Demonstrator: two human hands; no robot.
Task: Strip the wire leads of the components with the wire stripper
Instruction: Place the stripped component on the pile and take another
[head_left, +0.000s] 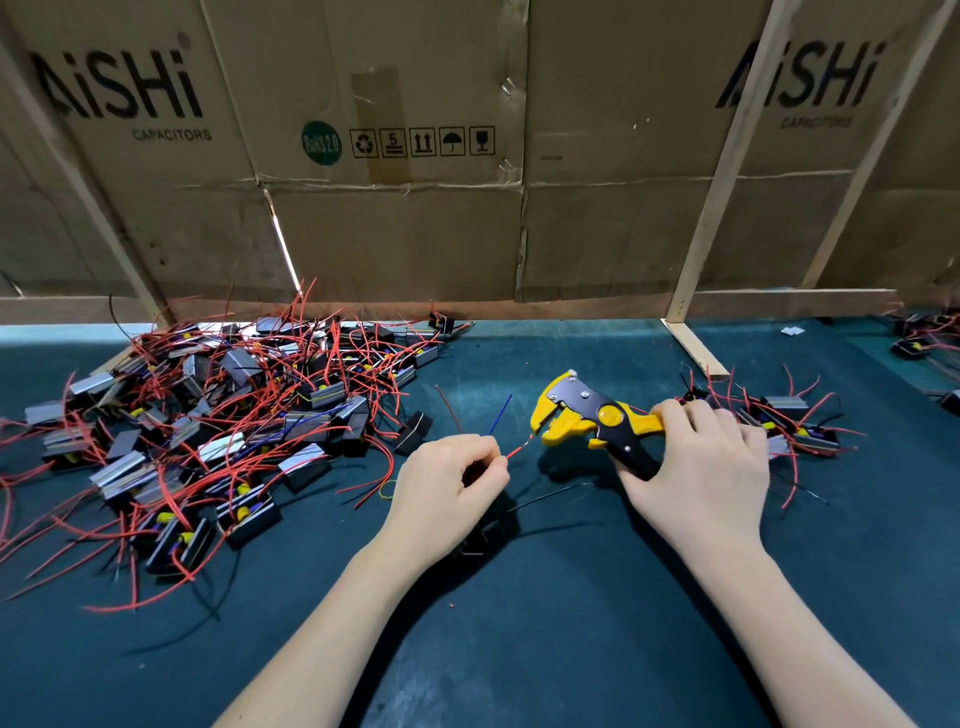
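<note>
Right hand has the stripper by its handles, fingers curled round them, so that grip is wrapped on the tool. The yellow and black stripper sits up off the counter with its head pointing away from the palm, and its jaws are standing apart.

Left hand is just beside the stripper, on the side its head points to. Its grip is a pinch: thumb and fingertips pressed on a red lead. The lead's free end reaches right up to the stripper's open jaws; whether it's actually inside them I can't tell. A blue lead sticks up out of the same hand. Under the hand there's a black component lying on the counter, mostly hidden.

The big pile of components with red wires lies well beyond the left hand, away from the stripper. A smaller pile sits just behind the right hand, on the stripper's handle side. There's also a tiny red scrap on the counter, on the near side of the stripper by the left forearm. Cardboard printed AiSHi CAPACITORS stands behind the stripper, braced by wood strips.
</note>
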